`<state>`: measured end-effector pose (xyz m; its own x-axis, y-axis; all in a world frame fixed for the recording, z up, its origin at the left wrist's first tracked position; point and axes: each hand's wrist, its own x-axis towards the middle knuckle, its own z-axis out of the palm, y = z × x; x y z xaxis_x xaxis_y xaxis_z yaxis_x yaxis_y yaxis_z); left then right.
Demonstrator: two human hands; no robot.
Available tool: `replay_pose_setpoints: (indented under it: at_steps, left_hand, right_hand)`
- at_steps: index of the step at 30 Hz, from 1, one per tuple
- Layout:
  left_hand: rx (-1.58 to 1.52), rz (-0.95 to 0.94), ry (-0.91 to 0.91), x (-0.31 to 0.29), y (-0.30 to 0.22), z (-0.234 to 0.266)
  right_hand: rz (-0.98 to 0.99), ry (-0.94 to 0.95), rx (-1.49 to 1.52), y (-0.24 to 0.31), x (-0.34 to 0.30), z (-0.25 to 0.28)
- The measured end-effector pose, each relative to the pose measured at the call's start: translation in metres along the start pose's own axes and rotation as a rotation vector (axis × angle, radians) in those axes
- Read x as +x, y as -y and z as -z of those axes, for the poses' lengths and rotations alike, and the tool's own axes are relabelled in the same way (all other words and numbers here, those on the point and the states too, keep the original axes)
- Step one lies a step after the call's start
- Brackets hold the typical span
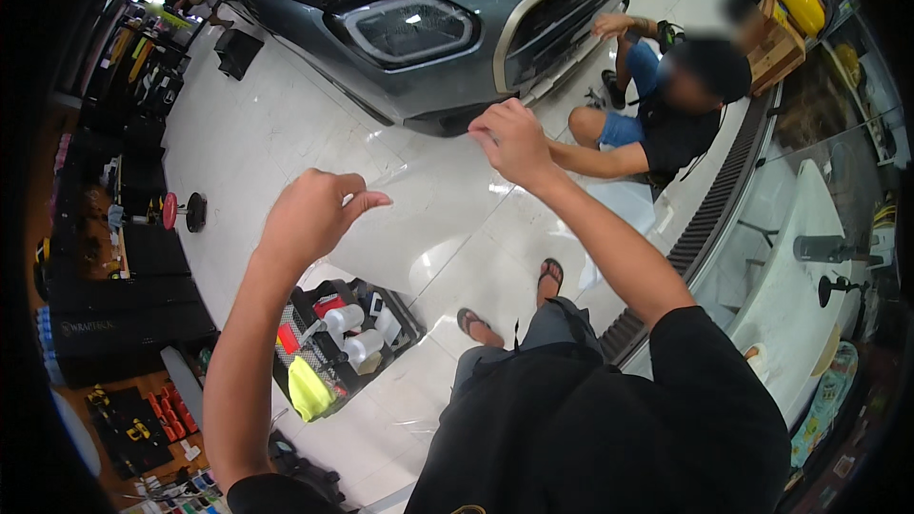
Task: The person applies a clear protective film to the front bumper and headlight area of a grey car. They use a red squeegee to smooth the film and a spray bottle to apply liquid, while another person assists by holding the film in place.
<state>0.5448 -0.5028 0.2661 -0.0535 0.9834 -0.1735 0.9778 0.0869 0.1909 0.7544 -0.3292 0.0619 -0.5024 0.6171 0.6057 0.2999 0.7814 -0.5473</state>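
Note:
A sheet of clear film (pixel 433 224) hangs between my raised hands, in front of the car's lower corner. It is so transparent that its edges are hard to follow, and the floor shows through it. My left hand (pixel 319 214) pinches its left side between thumb and curled fingers. Held higher and farther out, my right hand (pixel 514 145) is closed on the other upper end, close below the front bumper (pixel 443 119) in the picture. The grey car's headlight (pixel 409 29) lies beyond both hands.
A black caddy (pixel 405 333) with white bottles and a yellow cloth (pixel 309 388) stands by my left forearm. At right, a co-worker in a black cap (pixel 719 67) crouches by the car's grille. A white table (pixel 809 276) is at far right, dark shelving (pixel 124 314) at left.

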Motion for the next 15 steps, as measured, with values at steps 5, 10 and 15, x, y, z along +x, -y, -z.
replay_pose_setpoints:
  at_steps: [5,10,15]
  left_hand:
    - [-0.034,-0.112,-0.145,-0.014,0.015,-0.009]
    - [-0.035,-0.182,-0.265,0.003,0.014,-0.009]
    - [0.007,-0.206,-0.368,0.039,0.037,-0.007]
  right_hand:
    - [0.170,0.406,-0.108,0.011,0.049,0.082]
    - [0.134,0.615,-0.167,0.021,0.094,0.143]
    - [-0.046,0.660,-0.137,0.041,0.111,0.171]
